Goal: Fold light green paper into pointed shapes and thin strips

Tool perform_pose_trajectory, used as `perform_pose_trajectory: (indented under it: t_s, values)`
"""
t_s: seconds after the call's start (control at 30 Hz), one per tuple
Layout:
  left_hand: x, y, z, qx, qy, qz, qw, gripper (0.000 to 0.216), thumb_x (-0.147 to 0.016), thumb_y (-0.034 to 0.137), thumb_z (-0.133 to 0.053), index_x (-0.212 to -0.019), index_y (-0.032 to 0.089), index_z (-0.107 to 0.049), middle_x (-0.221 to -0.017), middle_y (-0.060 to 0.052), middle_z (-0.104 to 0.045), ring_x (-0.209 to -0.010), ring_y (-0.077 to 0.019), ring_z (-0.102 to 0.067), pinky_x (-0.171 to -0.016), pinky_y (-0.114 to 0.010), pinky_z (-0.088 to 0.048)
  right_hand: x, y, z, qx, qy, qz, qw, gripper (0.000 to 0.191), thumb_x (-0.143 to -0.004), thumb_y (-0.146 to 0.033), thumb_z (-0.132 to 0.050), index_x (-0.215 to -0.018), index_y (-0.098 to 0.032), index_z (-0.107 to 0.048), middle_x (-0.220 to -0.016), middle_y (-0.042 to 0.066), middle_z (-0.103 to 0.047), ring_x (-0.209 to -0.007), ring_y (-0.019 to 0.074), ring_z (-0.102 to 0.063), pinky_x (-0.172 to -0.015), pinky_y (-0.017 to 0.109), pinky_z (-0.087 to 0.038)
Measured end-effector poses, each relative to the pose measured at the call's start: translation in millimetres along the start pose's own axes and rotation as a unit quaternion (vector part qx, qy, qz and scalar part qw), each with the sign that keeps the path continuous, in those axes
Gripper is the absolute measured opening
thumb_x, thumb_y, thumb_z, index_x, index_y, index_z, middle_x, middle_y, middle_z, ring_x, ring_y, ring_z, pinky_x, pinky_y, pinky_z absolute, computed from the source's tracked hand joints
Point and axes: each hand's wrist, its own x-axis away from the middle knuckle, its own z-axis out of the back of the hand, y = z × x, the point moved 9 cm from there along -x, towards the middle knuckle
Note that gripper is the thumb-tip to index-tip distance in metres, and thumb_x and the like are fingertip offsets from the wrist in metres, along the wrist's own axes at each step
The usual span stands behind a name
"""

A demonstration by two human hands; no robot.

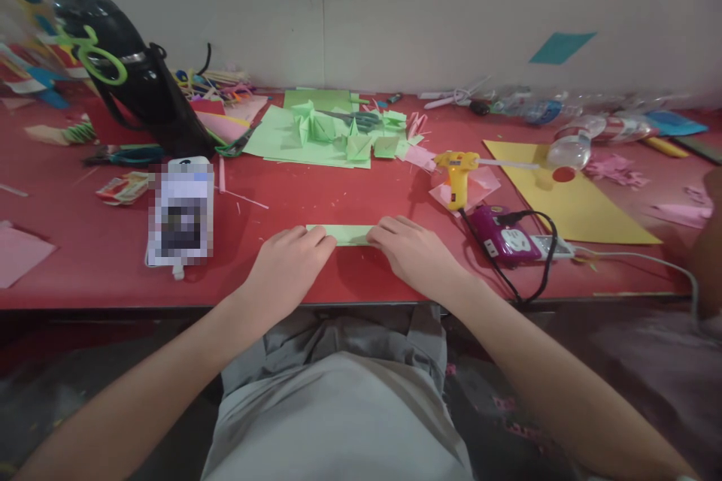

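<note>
A narrow strip of light green paper point(352, 235) lies flat on the red table near its front edge. My left hand point(293, 259) is closed over the strip's left end, fingers curled and pressed on it. At the other end, my right hand point(416, 252) grips the paper in the same way. Both ends of the strip are hidden under the fingers. Beyond the hands, several folded light green paper pieces point(359, 146) rest on green sheets point(271, 141), with dark-handled scissors point(366, 119) among them.
A yellow glue gun point(458, 174) stands right of centre, beside a purple power strip point(505, 234) with a looping black cord. A phone point(180, 214) and a black bottle point(127, 71) are on the left. Yellow paper point(598, 203) and plastic bottles point(569, 143) lie to the right.
</note>
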Motion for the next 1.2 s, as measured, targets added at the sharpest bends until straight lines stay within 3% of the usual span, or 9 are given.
perform_pose_trajectory:
  t_s: [0.37,0.63,0.9,1.2]
  values:
    - [4,6,1,-0.021,-0.021,-0.029,0.999,0.023,-0.085,0.001,-0.05,-0.095,0.015,-0.066,-0.094,-0.007,-0.065,-0.084,-0.0223,-0.063,-0.066,-0.033,-0.051,8,-11,1,0.02,-0.006,0.036,0.999,0.031,-0.09,-0.001,-0.045,-0.108,-0.015,-0.066,-0.102,0.01,-0.063,-0.092,0.0221,-0.055,-0.078,0.032,-0.041]
    - [2,9,5,-0.037,-0.009,-0.045,0.998,0.022,-0.088,0.003,-0.05,-0.096,0.013,-0.067,-0.1,-0.01,-0.064,-0.091,-0.0255,-0.062,-0.071,-0.036,-0.052,8,-10,0,0.039,-0.02,0.041,0.998,0.027,-0.091,-0.004,-0.046,-0.106,-0.013,-0.067,-0.102,0.011,-0.062,-0.093,0.0231,-0.056,-0.078,0.033,-0.043]
    - [-5,10,0,-0.037,-0.074,-0.069,0.994,0.022,-0.083,-0.001,-0.052,-0.095,0.012,-0.065,-0.093,-0.01,-0.064,-0.083,-0.0249,-0.064,-0.064,-0.034,-0.05,-1,-17,9,0.092,-0.101,0.054,0.989,0.023,-0.091,-0.004,-0.047,-0.097,-0.014,-0.067,-0.097,0.012,-0.064,-0.087,0.0222,-0.06,-0.057,0.031,-0.033]
    - [-9,6,-1,-0.026,-0.075,-0.102,0.992,0.017,-0.085,0.002,-0.053,-0.09,0.013,-0.064,-0.089,-0.009,-0.063,-0.08,-0.0231,-0.064,-0.068,-0.034,-0.05,-3,-9,10,0.057,-0.064,0.09,0.992,0.018,-0.089,-0.005,-0.053,-0.098,-0.016,-0.064,-0.093,0.006,-0.065,-0.084,0.0191,-0.062,-0.057,0.03,-0.031]
